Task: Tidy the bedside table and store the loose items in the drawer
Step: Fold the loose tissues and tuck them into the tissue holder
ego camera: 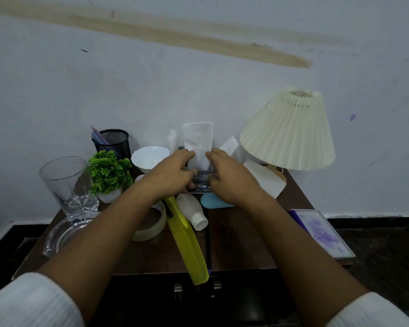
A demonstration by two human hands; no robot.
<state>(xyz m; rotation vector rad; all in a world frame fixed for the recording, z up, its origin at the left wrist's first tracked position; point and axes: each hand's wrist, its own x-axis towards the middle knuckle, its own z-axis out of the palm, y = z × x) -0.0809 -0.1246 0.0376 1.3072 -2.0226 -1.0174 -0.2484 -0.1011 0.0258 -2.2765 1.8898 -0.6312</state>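
Directly ahead, a dark wooden bedside table (pixel 241 246) stands against a pale, stained wall, seen from above by the person working at it. Both bare forearms reach forward from white ribbed sleeves. The left hand (pixel 172 172) and the right hand (pixel 232 177) meet at the back middle of the tabletop, where a white paper tissue (pixel 197 140) stands upright out of a small grey printed pack (pixel 201 184). The curled fingers of each hand pinch the white paper tissue at its lower sides, left and right, and the left thumb lies on the pack.

To the left stand a clear cut-glass tumbler (pixel 66 182), a clear glass ashtray (pixel 64 234), a small green artificial plant in a white pot (pixel 109 172), a black mesh pen holder (pixel 115 141) and a white scalloped bowl (pixel 149 156).

Loose in front of the hands lie a roll of clear tape (pixel 152 228), a long yellow-green comb (pixel 187 244), a small white plastic bottle on its side (pixel 194 214) and a pale blue oval object (pixel 213 201).

To the right stand a lamp with a cream pleated shade (pixel 291 133) and, at the table's edge, a purple-patterned notebook (pixel 324 232). The drawer front below is in shadow.
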